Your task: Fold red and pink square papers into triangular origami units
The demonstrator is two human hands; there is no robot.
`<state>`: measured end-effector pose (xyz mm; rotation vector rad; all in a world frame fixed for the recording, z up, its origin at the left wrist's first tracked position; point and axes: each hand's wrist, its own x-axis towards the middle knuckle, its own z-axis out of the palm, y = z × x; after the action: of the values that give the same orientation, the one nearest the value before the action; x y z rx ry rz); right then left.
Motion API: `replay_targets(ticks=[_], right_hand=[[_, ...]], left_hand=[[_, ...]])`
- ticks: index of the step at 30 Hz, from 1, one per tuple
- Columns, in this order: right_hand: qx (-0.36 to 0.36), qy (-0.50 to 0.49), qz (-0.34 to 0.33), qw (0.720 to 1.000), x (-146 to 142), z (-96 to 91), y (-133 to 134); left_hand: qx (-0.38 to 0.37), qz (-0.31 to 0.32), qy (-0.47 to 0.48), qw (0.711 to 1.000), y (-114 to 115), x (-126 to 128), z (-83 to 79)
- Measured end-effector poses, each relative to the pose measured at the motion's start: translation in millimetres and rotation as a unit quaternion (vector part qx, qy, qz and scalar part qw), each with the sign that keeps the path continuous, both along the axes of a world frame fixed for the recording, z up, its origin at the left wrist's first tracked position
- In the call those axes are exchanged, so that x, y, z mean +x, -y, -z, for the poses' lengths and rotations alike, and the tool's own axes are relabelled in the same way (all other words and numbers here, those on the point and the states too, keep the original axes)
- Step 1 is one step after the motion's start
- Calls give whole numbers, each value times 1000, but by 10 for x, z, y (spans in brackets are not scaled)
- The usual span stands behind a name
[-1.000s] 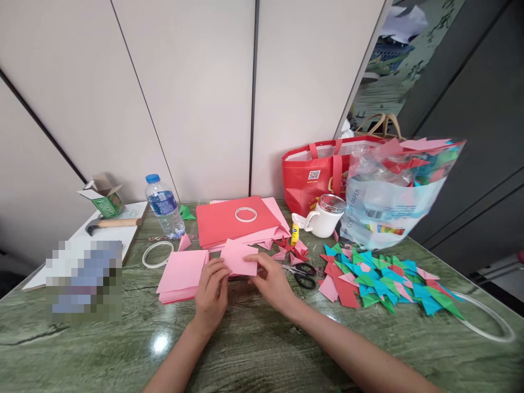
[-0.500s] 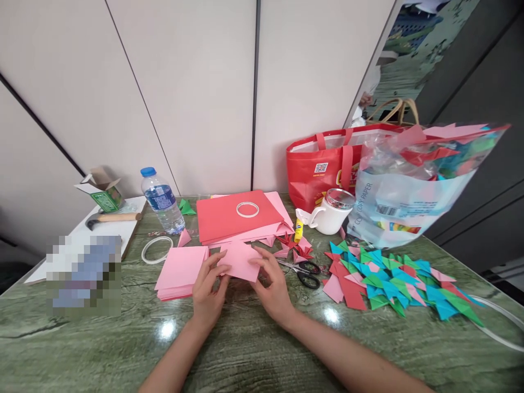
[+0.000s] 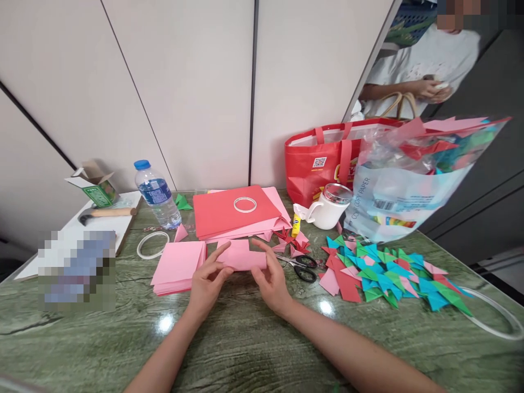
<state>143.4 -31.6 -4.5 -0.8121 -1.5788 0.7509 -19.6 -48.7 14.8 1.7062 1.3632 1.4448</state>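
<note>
A pink paper square is held above the table between both hands, its near edge bent upward into a curl. My left hand pinches its left end between thumb and fingers. At the right end, my right hand grips it with the thumb in front and fingers behind. Left of my left hand lies a stack of pink paper squares. Beyond the hands are larger red sheets with a white ring on top. Scissors with black handles lie right of my right hand.
Folded coloured paper pieces are heaped at the right. Behind them stand a clear bag, a white mug, a glue stick and a red bag. At left are a water bottle and a hammer. A person stands beyond.
The pink square, flatter before, now has its near edge curled up between my hands. My view has shifted slightly, and a person has come into sight at the upper right.
</note>
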Motion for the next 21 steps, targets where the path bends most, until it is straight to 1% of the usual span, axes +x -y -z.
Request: replay_targets(ticks=[3, 5, 9, 12, 14, 15, 18, 21], right_hand=[[-20, 2, -13, 1000, -3, 16, 6], [-33, -7, -19, 999, -12, 22, 5], [-60, -38, -11, 997, -37, 22, -10], [-128, -62, -2, 990, -56, 40, -29], [-165, -75, -5, 983, -67, 65, -38], [-173, -82, -6, 982, -71, 79, -41], [-169, -95, -4, 981, -76, 106, -47], [-150, -72, 7, 986, -68, 111, -52]], left_hand=[[-51, -16, 36, 998, -9, 13, 35], [-64, -35, 50, 996, -3, 31, 53], [-38, -68, 57, 995, 32, 68, 70], [-34, -85, 75, 993, 47, 82, 75], [-46, -70, 115, 990, 43, 89, 72], [-53, -55, 138, 988, 39, 93, 69], [-88, -9, 182, 979, 21, 106, 68], [-124, 4, 214, 969, 9, 113, 99]])
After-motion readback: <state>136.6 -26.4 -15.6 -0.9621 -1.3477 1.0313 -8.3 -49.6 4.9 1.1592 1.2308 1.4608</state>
